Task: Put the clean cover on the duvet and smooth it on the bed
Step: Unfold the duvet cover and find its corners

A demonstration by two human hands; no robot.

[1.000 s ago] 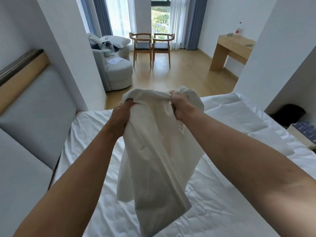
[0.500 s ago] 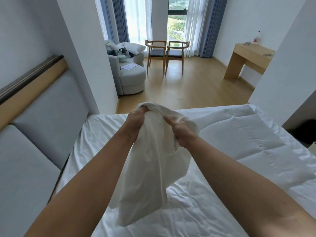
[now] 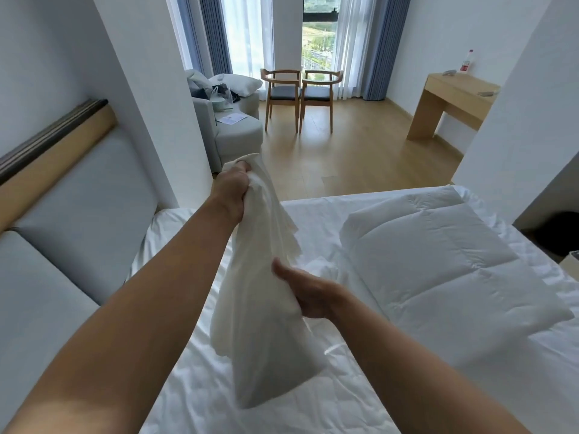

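Above the bed, your left grip and right grip clutch the bunched cover, the duvet not yet inside.

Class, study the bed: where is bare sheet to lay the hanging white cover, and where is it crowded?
Free: the white sheet between the grey padded headboard and the folded quilted white duvet, below the white cloth cover that left hand and right hand hold. Crowded: the right side, filled by the duvet.
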